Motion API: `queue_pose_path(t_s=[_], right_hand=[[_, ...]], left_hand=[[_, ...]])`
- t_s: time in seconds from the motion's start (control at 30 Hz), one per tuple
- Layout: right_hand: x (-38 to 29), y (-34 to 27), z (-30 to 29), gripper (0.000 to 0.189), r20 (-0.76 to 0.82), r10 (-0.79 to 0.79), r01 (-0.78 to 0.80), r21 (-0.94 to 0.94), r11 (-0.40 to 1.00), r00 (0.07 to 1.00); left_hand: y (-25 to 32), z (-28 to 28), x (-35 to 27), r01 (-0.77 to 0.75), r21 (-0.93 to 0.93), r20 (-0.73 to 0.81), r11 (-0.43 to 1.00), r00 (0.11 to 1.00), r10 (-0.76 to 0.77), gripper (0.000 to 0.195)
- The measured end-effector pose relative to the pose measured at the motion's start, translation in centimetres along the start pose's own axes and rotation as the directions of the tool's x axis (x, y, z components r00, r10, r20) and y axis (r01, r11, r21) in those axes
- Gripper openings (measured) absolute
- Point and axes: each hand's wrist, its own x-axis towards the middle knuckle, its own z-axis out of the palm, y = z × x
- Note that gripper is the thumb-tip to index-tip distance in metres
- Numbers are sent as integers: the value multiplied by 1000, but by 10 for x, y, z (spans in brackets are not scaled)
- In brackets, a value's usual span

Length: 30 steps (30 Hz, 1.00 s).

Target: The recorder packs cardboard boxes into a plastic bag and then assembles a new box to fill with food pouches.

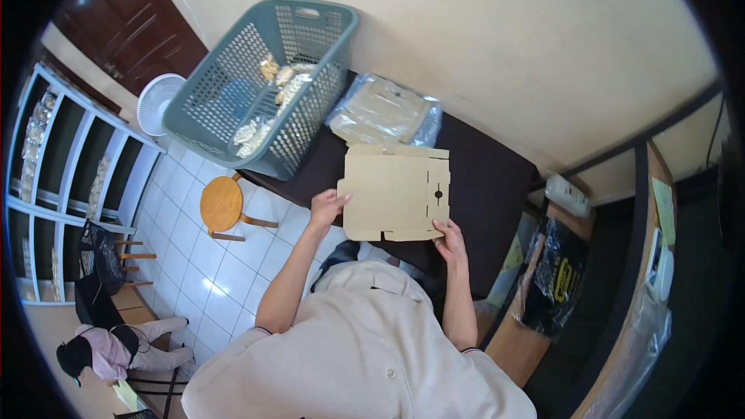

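A flat, die-cut cardboard box blank (393,192) is held in both hands above the dark-covered table (483,186). My left hand (327,208) grips its left edge, thumb on top. At its lower right corner, my right hand (450,238) pinches the board near a row of slits and a round hole. Behind the blank, more flat cardboard pieces (387,110) lie in a clear plastic bag, whose near edge the held blank partly overlaps.
A large green-grey plastic basket (308,145) with packed goods stands at the table's left end. A wooden stool (221,203) and a white fan (158,103) are to the left. Shelving with plastic-wrapped items (556,279) is on the right. Another person (116,346) is at the far lower left.
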Motion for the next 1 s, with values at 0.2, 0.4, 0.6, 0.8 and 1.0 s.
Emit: queue_pose_path(t_s=[0.2, 0.4, 0.6, 0.8, 1.0], right_hand=[[-65, 29, -66, 31, -354, -68, 69, -8, 998, 933], [-83, 58, -112, 12, -628, -218, -173, -500, 849, 748], [-92, 53, -84, 17, -610, -431, -130, -662, 738, 664], [-90, 41, -40, 41, -336, -537, -23, -862, 506, 774], [-91, 72, -20, 85, -77, -369, -163, -965, -206, 926]], left_hand=[[-23, 96, 2, -181, 658, -88, 731, 946, 313, 51], [-55, 158, -20, -769, 623, 740, 147, 639, 210, 64], [-105, 195, -27, -838, 524, 824, -150, 544, -159, 68], [-103, 193, -20, -847, 510, 824, -148, 531, -198, 70], [-87, 191, -32, -821, 570, 810, -5, 564, -159, 83]])
